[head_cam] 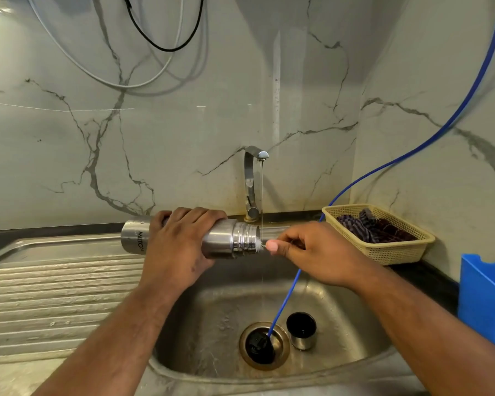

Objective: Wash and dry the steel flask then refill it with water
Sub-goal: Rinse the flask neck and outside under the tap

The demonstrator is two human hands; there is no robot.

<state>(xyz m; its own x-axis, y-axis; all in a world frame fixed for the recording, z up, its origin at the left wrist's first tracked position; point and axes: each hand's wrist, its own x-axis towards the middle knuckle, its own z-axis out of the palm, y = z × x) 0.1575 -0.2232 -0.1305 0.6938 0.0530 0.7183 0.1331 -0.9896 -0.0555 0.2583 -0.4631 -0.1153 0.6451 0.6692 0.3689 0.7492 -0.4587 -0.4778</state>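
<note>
My left hand (180, 247) grips the steel flask (229, 238) around its middle and holds it sideways over the sink (340, 304), its open threaded mouth pointing right. My right hand (312, 252) pinches the thin handle of a bottle brush; its white bristles (259, 243) show at the flask's mouth. A thin stream of water runs from the tap (252, 178) just past the mouth. The flask's steel cap (302, 334) stands in the basin beside the drain (265, 345).
A blue hose (286, 301) runs from the right wall down into the drain. A yellow basket (383, 250) with dark cloth sits on the counter to the right; a blue plastic container (486, 298) stands nearer. The ribbed draining board (55, 287) lies left.
</note>
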